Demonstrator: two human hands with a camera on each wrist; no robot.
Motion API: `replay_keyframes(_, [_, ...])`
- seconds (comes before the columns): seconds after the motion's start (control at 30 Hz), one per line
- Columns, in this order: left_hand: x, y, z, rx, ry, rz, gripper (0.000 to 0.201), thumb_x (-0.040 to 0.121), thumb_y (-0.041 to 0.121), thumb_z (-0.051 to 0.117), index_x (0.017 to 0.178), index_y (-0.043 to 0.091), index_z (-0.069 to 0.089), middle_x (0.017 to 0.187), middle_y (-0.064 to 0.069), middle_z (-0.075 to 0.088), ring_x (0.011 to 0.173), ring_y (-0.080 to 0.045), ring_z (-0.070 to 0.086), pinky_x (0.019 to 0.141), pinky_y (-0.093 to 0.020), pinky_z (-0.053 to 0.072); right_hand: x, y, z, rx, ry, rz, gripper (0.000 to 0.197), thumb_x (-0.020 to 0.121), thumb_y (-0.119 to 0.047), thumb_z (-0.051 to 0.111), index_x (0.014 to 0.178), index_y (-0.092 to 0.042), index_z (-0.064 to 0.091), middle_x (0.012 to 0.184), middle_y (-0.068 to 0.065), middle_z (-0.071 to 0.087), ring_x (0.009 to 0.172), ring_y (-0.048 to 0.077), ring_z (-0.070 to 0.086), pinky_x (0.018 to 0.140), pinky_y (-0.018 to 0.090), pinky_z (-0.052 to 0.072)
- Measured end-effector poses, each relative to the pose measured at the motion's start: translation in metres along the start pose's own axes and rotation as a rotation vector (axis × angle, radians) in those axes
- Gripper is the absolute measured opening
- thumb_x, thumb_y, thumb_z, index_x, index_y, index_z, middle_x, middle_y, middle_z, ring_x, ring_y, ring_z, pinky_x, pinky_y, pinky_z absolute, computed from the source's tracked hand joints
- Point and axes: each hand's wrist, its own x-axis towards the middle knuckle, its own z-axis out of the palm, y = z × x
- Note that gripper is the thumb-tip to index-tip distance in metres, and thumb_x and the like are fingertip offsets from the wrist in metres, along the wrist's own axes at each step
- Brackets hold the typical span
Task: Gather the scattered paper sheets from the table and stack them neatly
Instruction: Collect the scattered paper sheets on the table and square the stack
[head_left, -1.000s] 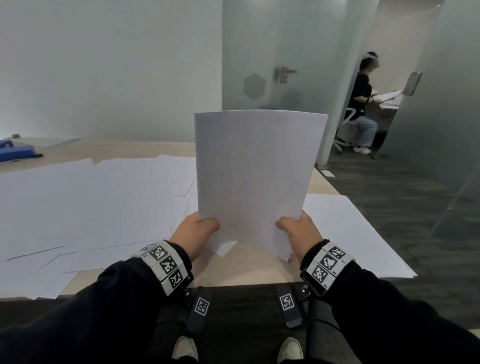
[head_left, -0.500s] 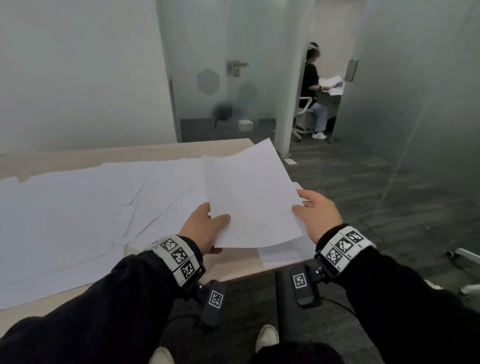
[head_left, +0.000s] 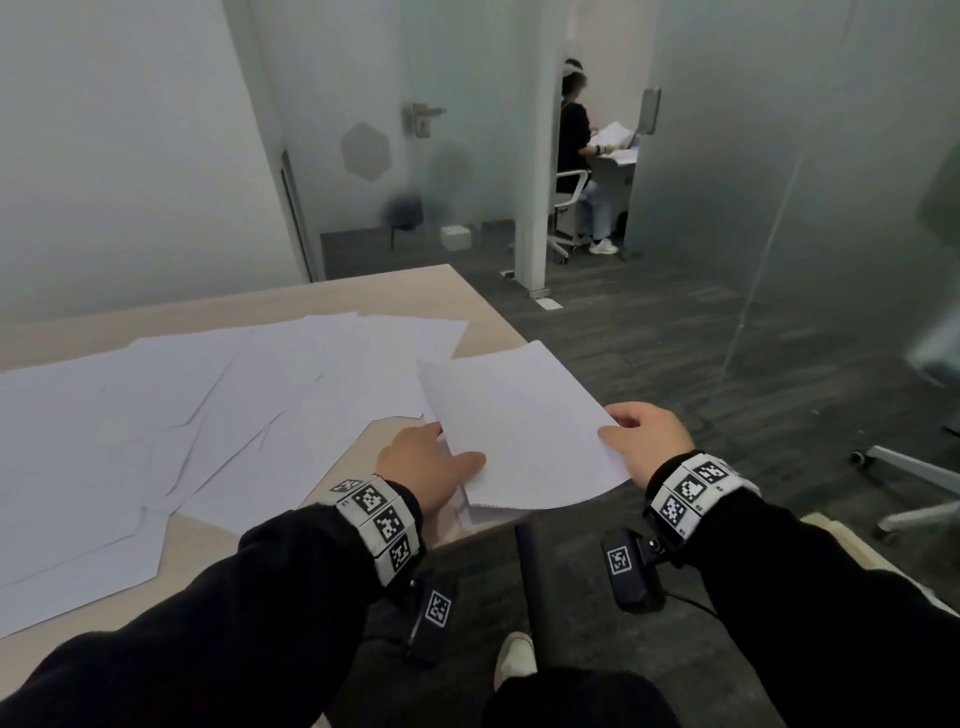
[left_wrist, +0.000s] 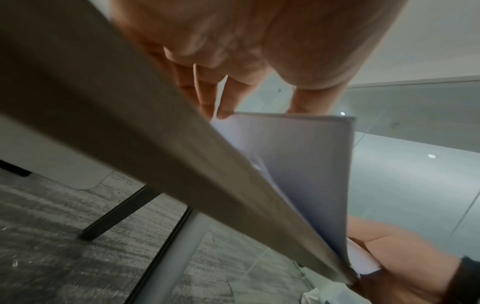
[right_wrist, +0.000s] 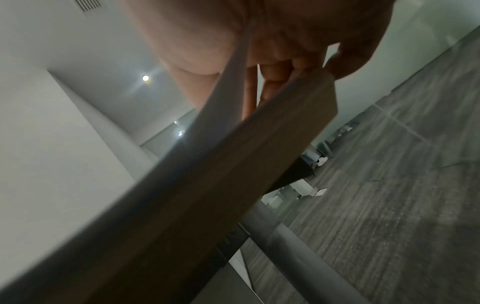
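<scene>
A stack of white paper sheets (head_left: 519, 426) lies nearly flat over the right near corner of the wooden table (head_left: 395, 291), jutting past the edge. My left hand (head_left: 441, 462) pinches its left near edge, thumb on top. My right hand (head_left: 634, 431) grips its right edge. In the left wrist view my left hand (left_wrist: 228, 107) meets the stack (left_wrist: 298, 164) above the table edge (left_wrist: 155, 133), with the right hand (left_wrist: 402, 257) under the far corner. The right wrist view shows the paper's edge (right_wrist: 226, 82) against my palm. Several scattered sheets (head_left: 208, 415) cover the table to the left.
Dark carpet floor (head_left: 675, 338) lies right of the table. Beyond an open glass door a person (head_left: 576, 156) sits at a desk. A chair base (head_left: 914, 483) stands at the right. Table legs (left_wrist: 168, 257) run below the edge.
The stack went from upright in front of me to tilted, then down flat at the table's right corner. Both hands kept hold. The head view swung right.
</scene>
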Motion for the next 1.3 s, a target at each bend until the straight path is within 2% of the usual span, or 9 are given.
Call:
replay_keyframes(0.1, [-0.009,-0.005,0.006,0.058,0.037,-0.062,0.094,0.065,0.064,0.055,0.148,0.024,0.038,0.150,-0.003,0.047,0.135,-0.030,0.044,0.113,-0.047,0.035,0.002,0.006,0.004,0.028,-0.002,0.025,0.040,0.083,-0.029,0.068,0.122,-0.020,0.070,0.117,-0.002,0.071,0.108,0.020,0.065,0.101,0.037,0.049])
replay_keyframes(0.17, [-0.016,-0.007,0.010,0.033,0.058,-0.079,0.081,0.066,0.061,0.055,0.141,0.031,0.042,0.144,0.000,0.050,0.132,-0.028,0.045,0.111,-0.049,0.037,0.000,0.007,0.005,0.048,-0.005,0.019,0.038,0.090,-0.021,0.065,0.128,-0.012,0.066,0.121,0.003,0.068,0.107,0.019,0.062,0.095,0.029,0.045])
replay_keyframes(0.3, [-0.021,-0.005,0.011,0.035,0.040,-0.114,0.051,0.062,0.066,0.051,0.106,0.041,0.048,0.122,0.002,0.057,0.111,-0.025,0.054,0.101,-0.044,0.045,-0.003,0.009,0.008,0.072,0.016,-0.013,0.039,0.092,-0.019,0.062,0.130,-0.010,0.064,0.123,0.005,0.065,0.103,0.016,0.058,0.087,0.025,0.039])
replay_keyframes(0.53, [-0.027,-0.003,0.006,-0.051,-0.005,-0.059,0.049,0.068,0.061,0.054,0.112,0.039,0.052,0.133,0.004,0.057,0.113,-0.017,0.056,0.102,-0.038,0.042,-0.015,0.003,0.003,0.048,-0.009,-0.009,0.041,0.093,-0.023,0.060,0.133,-0.017,0.059,0.126,0.001,0.060,0.107,0.016,0.057,0.087,0.028,0.040])
replay_keyframes(0.67, [-0.043,-0.012,-0.006,-0.165,0.010,0.024,0.034,0.091,0.039,0.062,0.123,0.034,0.054,0.124,0.004,0.056,0.084,0.000,0.053,0.070,-0.019,0.039,-0.027,-0.012,0.002,-0.111,0.054,-0.075,0.038,0.089,-0.035,0.059,0.127,-0.033,0.060,0.138,-0.006,0.053,0.121,0.019,0.052,0.107,0.047,0.041])
replay_keyframes(0.8, [-0.068,-0.043,-0.027,-0.178,0.080,0.157,0.029,0.092,0.029,0.063,0.120,0.036,0.058,0.126,0.020,0.050,0.120,0.000,0.045,0.096,-0.022,0.032,-0.052,-0.052,0.020,-0.201,0.039,-0.248,0.028,0.092,-0.037,0.057,0.120,-0.043,0.059,0.138,-0.017,0.049,0.130,0.014,0.045,0.110,0.050,0.036])
replay_keyframes(0.93, [-0.084,-0.082,-0.052,-0.041,0.160,0.239,0.024,0.090,0.033,0.063,0.114,0.039,0.061,0.136,0.023,0.048,0.130,-0.001,0.040,0.112,-0.029,0.030,-0.074,-0.090,0.063,-0.068,-0.119,-0.382,0.022,0.090,-0.040,0.056,0.110,-0.050,0.055,0.132,-0.023,0.052,0.126,0.006,0.048,0.110,0.043,0.038])
replay_keyframes(1.13, [-0.097,-0.139,-0.091,0.467,0.165,0.089,0.063,0.087,0.063,0.041,0.146,0.040,0.038,0.163,0.014,0.020,0.151,-0.011,0.013,0.122,-0.042,0.017,-0.116,-0.139,0.138,0.012,-0.415,-0.440,0.021,0.096,-0.026,0.060,0.115,-0.033,0.062,0.122,-0.015,0.060,0.115,0.007,0.056,0.094,0.023,0.041])
replay_keyframes(1.3, [-0.114,-0.181,-0.118,0.626,0.233,-0.046,0.076,0.085,0.077,0.028,0.152,0.039,0.024,0.167,0.009,0.006,0.154,-0.016,-0.001,0.121,-0.046,0.009,-0.155,-0.151,0.193,-0.465,-0.642,-0.573,0.049,0.093,-0.051,0.047,0.140,-0.040,0.048,0.154,-0.020,0.038,0.143,0.008,0.035,0.119,0.041,0.027])
